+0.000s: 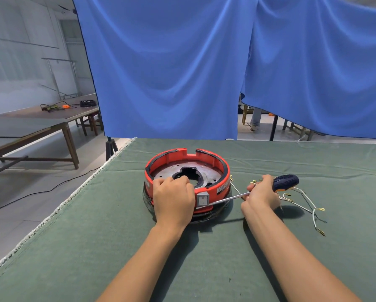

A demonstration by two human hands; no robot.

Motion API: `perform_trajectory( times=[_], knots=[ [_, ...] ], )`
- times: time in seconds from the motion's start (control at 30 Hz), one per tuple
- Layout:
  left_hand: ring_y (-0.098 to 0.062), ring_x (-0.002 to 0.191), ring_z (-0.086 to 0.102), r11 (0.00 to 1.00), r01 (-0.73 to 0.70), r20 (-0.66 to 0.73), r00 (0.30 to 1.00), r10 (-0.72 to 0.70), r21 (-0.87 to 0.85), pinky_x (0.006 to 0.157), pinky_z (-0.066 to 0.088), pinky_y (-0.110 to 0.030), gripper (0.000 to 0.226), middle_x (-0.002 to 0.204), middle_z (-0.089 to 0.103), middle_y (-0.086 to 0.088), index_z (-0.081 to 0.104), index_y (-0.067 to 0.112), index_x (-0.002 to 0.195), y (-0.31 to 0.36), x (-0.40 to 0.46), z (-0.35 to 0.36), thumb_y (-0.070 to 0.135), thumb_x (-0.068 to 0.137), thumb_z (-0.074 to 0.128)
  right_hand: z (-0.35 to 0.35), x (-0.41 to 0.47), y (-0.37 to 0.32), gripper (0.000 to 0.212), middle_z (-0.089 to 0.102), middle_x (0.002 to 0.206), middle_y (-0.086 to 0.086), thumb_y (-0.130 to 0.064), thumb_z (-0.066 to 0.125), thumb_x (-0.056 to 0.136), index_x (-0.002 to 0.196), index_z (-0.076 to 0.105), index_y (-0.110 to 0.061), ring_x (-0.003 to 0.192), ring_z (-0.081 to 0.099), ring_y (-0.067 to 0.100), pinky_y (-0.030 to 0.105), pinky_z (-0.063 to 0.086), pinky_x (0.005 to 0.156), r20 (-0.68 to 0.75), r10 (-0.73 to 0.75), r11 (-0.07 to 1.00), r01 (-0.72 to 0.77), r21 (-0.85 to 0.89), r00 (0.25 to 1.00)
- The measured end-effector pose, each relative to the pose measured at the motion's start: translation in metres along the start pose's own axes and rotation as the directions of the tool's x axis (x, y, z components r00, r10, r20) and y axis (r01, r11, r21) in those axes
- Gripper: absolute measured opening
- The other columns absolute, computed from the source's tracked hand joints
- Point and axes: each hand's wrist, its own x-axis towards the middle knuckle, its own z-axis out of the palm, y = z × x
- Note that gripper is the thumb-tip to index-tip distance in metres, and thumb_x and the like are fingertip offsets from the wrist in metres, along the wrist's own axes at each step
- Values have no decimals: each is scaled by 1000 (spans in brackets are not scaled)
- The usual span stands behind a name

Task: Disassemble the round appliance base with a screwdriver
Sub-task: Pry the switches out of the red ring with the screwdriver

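Right grip (261, 194) clasps screwdriver (270, 188); left grip (173, 198) clutches red base (217, 171); loose wires (307, 203) beside.

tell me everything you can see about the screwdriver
The screwdriver has a dark blue textured handle with an orange collar and a thin bright metal shaft. It lies nearly level, handle to the right. The right hand grips the handle; the tip meets the red appliance base beside its grey switch.
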Motion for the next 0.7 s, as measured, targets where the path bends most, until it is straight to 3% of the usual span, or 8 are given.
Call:
perform_trajectory(
  times=[0.1, 0.27, 0.5, 0.7],
  knots=[
    [-24, 59, 53, 1000, 1, 17, 1000, -1, 16, 74, 29, -33, 38, 57, 59, -5, 60, 12, 62, 0, 0, 0, 20, 84, 30, -4, -2, -1, 17, 44, 32, -5, -23, 53, 82, 69, 46, -13, 31, 37, 11, 20, 25, 35, -16, -18, 1000, 18, 13, 1000],
    [-25, 60, 52, 1000, -27, 2, 1000, 27, 0, 76, 29, -33, 50, 58, 59, -5, 58, 12, 62, -2, -2, -1, 29, 81, 15, -11, -8, -4, 12, 48, 52, 4, -21, 52, 82, 75, 48, -11, 39, 38, 15, 22, 24, 38, -21, -28, 998, 29, 50, 999],
    [-25, 57, 51, 1000, -9, 14, 1000, 9, -1, 75, 30, -35, 36, 56, 57, -6, 56, 10, 62, -1, 0, 1, 20, 84, 30, -24, -18, -9, 15, 43, 40, -2, -20, 51, 82, 69, 46, -13, 28, 33, 10, 14, 19, 34, -27, -64, 990, 67, 123, 998],
    [-25, 60, 51, 1000, -8, 27, 1000, 8, -9, 77, 29, -34, 39, 58, 57, -5, 59, 10, 65, -1, 1, 0, 22, 83, 26, -30, -18, -9, 14, 43, 34, -4, -20, 51, 82, 71, 46, -13, 26, 32, 9, 12, 18, 35, -7, -61, 990, 61, 128, 998]
  ],
)
